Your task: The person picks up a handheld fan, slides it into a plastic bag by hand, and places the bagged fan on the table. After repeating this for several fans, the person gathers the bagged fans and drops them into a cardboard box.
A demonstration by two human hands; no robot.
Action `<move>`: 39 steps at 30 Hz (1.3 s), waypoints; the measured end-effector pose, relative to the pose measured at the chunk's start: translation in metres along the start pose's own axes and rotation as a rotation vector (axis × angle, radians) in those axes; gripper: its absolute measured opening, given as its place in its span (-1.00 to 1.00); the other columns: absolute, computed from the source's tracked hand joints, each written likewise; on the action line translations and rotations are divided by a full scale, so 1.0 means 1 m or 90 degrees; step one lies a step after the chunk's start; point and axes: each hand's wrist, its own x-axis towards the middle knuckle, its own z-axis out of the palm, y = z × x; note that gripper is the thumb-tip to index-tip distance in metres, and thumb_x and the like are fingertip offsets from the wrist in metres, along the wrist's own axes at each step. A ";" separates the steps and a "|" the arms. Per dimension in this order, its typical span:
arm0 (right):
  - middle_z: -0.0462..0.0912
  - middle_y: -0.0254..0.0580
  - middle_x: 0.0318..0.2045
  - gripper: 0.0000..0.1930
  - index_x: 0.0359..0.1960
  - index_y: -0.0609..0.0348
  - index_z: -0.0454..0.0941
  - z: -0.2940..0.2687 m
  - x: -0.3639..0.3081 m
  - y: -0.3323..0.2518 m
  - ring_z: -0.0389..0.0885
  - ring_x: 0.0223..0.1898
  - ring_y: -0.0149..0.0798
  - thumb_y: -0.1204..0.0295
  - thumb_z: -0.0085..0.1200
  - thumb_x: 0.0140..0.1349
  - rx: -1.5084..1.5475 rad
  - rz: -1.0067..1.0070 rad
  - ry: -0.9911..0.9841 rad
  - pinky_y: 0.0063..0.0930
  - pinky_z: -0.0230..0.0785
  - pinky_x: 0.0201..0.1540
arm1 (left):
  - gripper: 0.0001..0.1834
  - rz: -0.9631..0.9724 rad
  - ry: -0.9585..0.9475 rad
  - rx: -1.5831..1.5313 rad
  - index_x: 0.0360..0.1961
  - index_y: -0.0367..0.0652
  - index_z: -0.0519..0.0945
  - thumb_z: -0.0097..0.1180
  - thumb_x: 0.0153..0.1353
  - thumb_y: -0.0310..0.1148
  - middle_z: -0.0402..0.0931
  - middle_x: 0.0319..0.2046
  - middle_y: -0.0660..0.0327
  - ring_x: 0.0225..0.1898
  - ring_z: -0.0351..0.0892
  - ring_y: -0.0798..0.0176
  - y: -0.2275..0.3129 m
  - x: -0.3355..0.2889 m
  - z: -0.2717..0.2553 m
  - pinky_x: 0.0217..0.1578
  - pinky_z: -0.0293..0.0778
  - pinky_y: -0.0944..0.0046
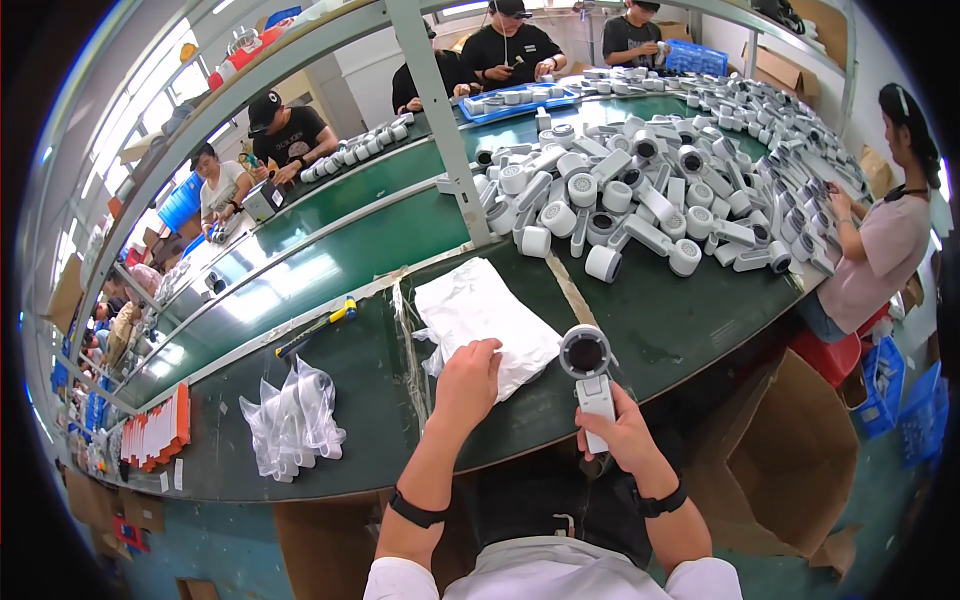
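My right hand [622, 435] is closed round the handle of a white hair dryer [585, 352], held upright over the near table edge, its round grey-rimmed head with a dark mouth on top. My left hand [468, 382] lies at the near left side of a stack of thin white plastic bags [485, 315]. Its fingers are bent together on the top bag; the fingertips are partly hidden. Left of it, several clear plastic bags [295, 425] lie in a crumpled bunch. Beyond them rests a tool with a yellow-and-black handle [345, 309].
A large heap of hair dryers [625, 190] covers the far right of the green table [690, 315]. A metal post [445, 130] rises beyond the bags. Orange-and-white boxes [157, 430] stand left. A cardboard box [785, 455] is at my right. Co-workers sit around the benches.
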 end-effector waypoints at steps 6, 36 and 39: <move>0.56 -0.20 -0.33 -0.63 0.01 0.23 0.36 0.000 -0.002 0.000 0.62 -0.52 -0.31 0.55 0.18 0.19 -0.029 -0.002 -0.009 -0.47 0.50 -0.59 | -0.82 0.054 -0.076 0.118 -0.21 -0.18 0.62 0.22 0.17 -0.38 0.58 -0.37 0.09 -0.19 0.57 -0.03 0.009 0.003 -0.002 -0.19 0.49 0.09; 0.63 -0.20 -0.40 -0.09 0.50 0.05 -0.22 0.007 0.004 -0.041 0.51 -0.58 -0.46 0.36 0.18 0.26 -0.398 0.082 -0.216 -0.56 0.39 -0.51 | -0.86 -0.026 -0.044 -0.368 -0.16 -0.26 0.60 0.04 0.30 -0.59 0.56 -0.37 0.28 -0.36 0.47 0.44 0.014 -0.005 -0.020 -0.31 0.39 0.44; 0.64 -0.21 -0.43 -0.04 0.51 0.03 -0.31 0.006 0.010 -0.044 0.51 -0.59 -0.46 0.35 0.18 0.26 -0.419 0.082 -0.256 -0.54 0.40 -0.51 | -0.83 -0.103 -0.082 -0.426 -0.14 -0.24 0.60 0.04 0.28 -0.59 0.56 -0.32 0.24 -0.34 0.50 0.41 0.008 -0.008 -0.027 -0.29 0.43 0.40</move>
